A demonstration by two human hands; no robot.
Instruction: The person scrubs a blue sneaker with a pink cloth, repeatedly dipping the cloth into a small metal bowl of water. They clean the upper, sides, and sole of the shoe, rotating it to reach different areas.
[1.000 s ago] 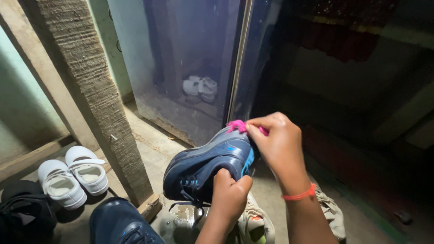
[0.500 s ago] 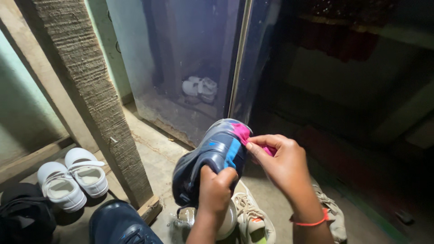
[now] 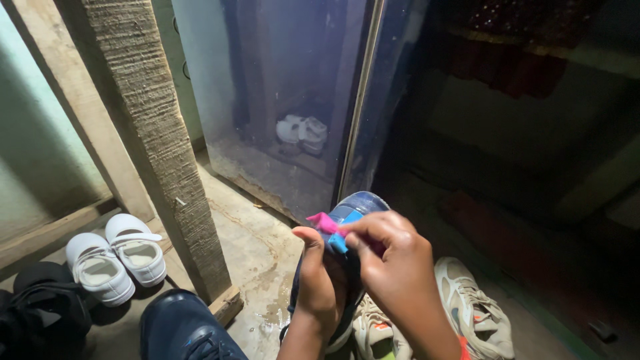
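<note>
My left hand (image 3: 319,283) grips a dark navy sneaker (image 3: 352,208) with blue patches, held upright with one end pointing away from me. My right hand (image 3: 393,270) pinches a small pink cloth (image 3: 323,223) against the shoe's upper part. Most of the shoe is hidden behind both hands. A second navy shoe (image 3: 183,330) lies on the floor at the lower left of my arms.
A pair of white strap shoes (image 3: 117,257) sits at left beside a rough wooden post (image 3: 157,143). Beige sneakers (image 3: 470,310) lie under my hands. A black shoe (image 3: 40,313) is at the far left. A reflective dark door (image 3: 293,100) stands ahead; the right side is dark.
The sneaker has been turned from lying sideways to standing upright. My hands have come closer together, and the pink cloth has moved over to the shoe's left side.
</note>
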